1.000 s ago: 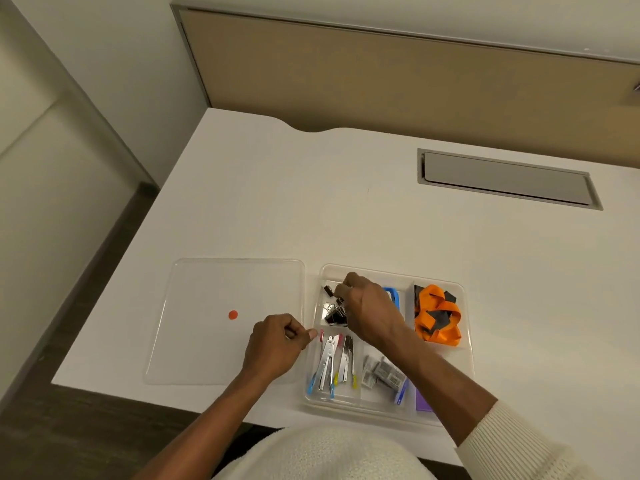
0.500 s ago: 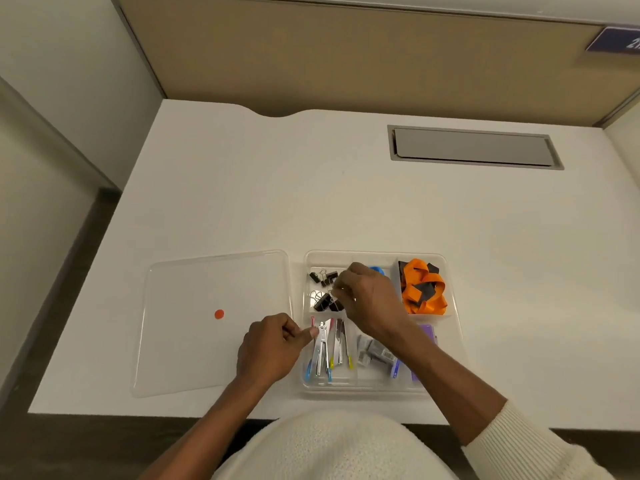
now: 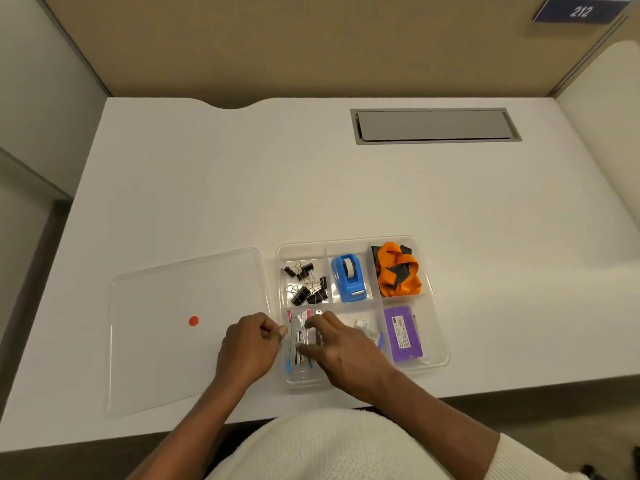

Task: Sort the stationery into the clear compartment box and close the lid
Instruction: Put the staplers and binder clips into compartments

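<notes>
The clear compartment box [image 3: 349,241] sits open near the desk's front edge. Its back row holds black binder clips [image 3: 306,285], a blue tape dispenser [image 3: 349,278] and an orange-and-black lanyard [image 3: 398,271]. A purple pack [image 3: 403,334] lies front right, with small silver packets [image 3: 363,325] beside it. My right hand [image 3: 343,351] is in the front-left compartment, thumb and fingers around silver tools with coloured ends [image 3: 298,334]. My left hand [image 3: 247,348] is curled, pinching the box's left wall. The clear lid [image 3: 166,341], marked with a red dot, lies flat left of the box.
A grey cable hatch [image 3: 433,125] is set into the white desk [image 3: 242,188] at the back right. A tan partition [image 3: 311,46] closes the far side. The desk's front edge runs just below the box and lid.
My right hand has moved from the binder-clip compartment toward me into the front-left compartment, uncovering the tape dispenser. My left hand has stayed at the box's left wall. The view has tilted and shifted.
</notes>
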Motion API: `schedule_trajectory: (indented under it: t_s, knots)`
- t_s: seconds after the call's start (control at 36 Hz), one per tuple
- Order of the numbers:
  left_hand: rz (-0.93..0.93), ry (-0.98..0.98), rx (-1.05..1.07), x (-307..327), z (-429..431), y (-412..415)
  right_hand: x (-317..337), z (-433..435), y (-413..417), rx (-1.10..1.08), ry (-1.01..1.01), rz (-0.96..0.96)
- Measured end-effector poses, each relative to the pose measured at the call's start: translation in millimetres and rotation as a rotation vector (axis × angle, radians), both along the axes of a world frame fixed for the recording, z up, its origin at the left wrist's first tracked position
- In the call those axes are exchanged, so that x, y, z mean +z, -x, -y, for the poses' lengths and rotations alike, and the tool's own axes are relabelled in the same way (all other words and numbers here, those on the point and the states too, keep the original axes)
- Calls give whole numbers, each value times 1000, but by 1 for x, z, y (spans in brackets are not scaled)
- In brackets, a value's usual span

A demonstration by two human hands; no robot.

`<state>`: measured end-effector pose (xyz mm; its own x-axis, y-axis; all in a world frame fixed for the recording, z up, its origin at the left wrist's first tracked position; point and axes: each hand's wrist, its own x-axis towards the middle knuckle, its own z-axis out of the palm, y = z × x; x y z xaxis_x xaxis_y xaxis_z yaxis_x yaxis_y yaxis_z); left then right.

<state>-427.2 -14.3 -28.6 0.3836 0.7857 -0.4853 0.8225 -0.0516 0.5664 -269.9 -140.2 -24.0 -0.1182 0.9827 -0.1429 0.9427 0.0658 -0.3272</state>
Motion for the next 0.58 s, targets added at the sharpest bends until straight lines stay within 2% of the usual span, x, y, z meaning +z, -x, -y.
schedule_trajectory:
  t_s: [0.11, 0.19, 0.28, 0.33, 0.44, 0.5, 0.58]
  knots:
    - [0, 6, -1, 1, -1, 0, 2, 4, 5, -53, 0, 30]
    - [8, 15, 16, 1, 0, 2, 8, 12, 6, -85, -24, -65]
    - [14, 28, 39, 1, 1, 4, 17, 21, -4, -285, -109, -120]
    - [16, 40, 53, 0, 1, 6, 20, 26, -17, -421, -109, -66]
    - [26, 75, 73, -2, 1, 8, 19, 32, -47, -517, 86, -7]
    - [31, 94, 77, -2, 0, 8, 16, 32, -50, -484, 205, 5]
    - [37, 124, 82, -1, -2, 7, 11, 27, -41, -404, 261, 82]
